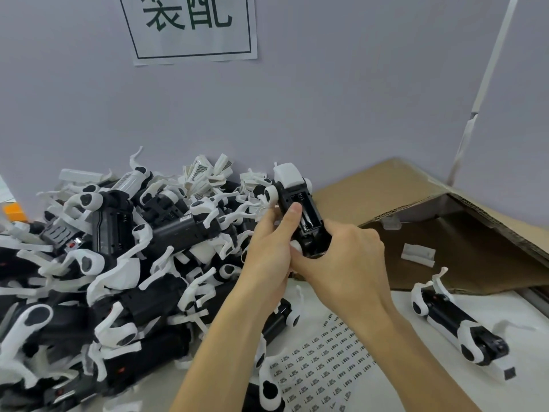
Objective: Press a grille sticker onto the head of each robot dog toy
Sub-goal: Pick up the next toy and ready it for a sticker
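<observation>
You have one robot dog toy (300,212) lifted in the middle of the frame, belly up, its white head pointing away toward the wall. Your left hand (269,251) has its grip curled round the body from the left, thumb laid on the open black underside; your right hand (344,257) clasps the near end, fingers wrapped beneath it. No grille sticker shows on this head, though its face is turned from you, so that may simply be hidden.

Most of the work looks ahead of you: a big pile of toys (104,263) fills the left half of the table. One separate dog (454,325) lies at lower right near the open cardboard box (386,185), possibly finished. A printed label sheet (320,370) lies on the table at the bottom centre, under your forearms.
</observation>
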Action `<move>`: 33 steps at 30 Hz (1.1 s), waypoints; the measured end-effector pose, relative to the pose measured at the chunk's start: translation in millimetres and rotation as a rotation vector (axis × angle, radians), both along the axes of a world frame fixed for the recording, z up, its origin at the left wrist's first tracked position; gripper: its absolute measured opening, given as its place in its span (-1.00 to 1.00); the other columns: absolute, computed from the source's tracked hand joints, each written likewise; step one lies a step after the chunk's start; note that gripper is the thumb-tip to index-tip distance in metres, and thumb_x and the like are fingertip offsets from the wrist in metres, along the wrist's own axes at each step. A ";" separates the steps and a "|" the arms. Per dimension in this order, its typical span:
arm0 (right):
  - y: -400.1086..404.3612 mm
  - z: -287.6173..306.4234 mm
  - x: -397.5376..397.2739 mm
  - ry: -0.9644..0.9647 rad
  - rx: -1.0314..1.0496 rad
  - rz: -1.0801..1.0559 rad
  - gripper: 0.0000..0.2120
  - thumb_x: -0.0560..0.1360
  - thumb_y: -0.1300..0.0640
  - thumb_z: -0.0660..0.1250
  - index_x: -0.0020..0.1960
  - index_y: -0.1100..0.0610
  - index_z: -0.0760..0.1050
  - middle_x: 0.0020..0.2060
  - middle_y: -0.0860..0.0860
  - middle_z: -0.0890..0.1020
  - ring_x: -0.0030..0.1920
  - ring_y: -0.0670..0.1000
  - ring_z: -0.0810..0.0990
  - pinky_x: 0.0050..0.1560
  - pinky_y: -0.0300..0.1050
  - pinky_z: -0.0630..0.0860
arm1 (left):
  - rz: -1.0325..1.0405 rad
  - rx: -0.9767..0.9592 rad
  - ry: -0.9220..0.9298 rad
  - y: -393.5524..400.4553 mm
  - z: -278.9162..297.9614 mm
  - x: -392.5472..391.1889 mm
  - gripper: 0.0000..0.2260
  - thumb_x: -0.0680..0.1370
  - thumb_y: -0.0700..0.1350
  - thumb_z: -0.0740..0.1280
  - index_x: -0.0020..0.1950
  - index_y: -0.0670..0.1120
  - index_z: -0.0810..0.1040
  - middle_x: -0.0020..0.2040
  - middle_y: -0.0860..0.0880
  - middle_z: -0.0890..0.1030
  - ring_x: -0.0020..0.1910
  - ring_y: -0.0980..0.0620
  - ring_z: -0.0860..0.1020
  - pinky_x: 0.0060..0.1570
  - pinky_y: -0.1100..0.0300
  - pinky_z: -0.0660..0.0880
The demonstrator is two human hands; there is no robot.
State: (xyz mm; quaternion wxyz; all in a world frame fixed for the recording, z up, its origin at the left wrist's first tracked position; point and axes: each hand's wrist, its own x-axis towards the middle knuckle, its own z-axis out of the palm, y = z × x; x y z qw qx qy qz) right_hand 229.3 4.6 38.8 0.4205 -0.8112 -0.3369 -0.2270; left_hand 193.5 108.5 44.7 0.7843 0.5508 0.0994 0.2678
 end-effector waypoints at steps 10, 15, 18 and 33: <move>-3.9 -0.1 5.6 0.149 -0.065 0.151 -0.82 0.47 -0.17 0.41 -0.09 -0.09 0.51 -0.31 -0.18 0.62 -0.22 -0.20 0.59 -0.30 -0.34 0.45 | 0.010 0.020 -0.006 1.3 -6.7 3.2 -0.79 0.67 -0.07 0.29 0.28 -0.06 0.57 0.15 -0.03 0.70 0.16 0.05 0.66 0.08 0.15 0.58; -17.5 11.3 16.9 0.313 0.018 0.322 -0.79 0.55 -0.04 0.40 -0.08 -0.18 0.35 -0.23 -0.54 0.54 -0.15 -0.57 0.47 -0.21 -0.63 0.35 | -0.037 0.102 -0.028 3.6 -18.1 3.7 -0.83 0.66 -0.18 0.28 0.24 -0.09 0.56 0.15 -0.14 0.70 0.12 -0.17 0.64 0.23 -0.09 0.48; -16.4 10.7 22.7 0.301 0.169 0.197 -0.71 0.47 -0.18 0.45 -0.04 -0.11 0.37 -0.19 -0.35 0.58 -0.10 -0.53 0.50 -0.18 -0.57 0.40 | -0.105 0.369 -0.021 -4.2 -26.9 7.5 -0.75 0.64 -0.29 0.29 0.27 -0.04 0.54 0.10 -0.03 0.72 0.12 0.05 0.68 0.10 0.18 0.57; -14.6 8.0 22.6 0.227 0.363 -0.048 -0.77 0.36 -0.18 0.54 -0.20 -0.09 0.55 -0.33 -0.22 0.62 -0.18 -0.23 0.60 -0.16 -0.51 0.38 | -0.088 0.616 -0.043 -18.6 -29.6 10.9 -0.65 0.51 -0.19 0.25 0.30 -0.05 0.49 0.02 -0.19 0.69 0.04 -0.23 0.64 0.09 -0.21 0.57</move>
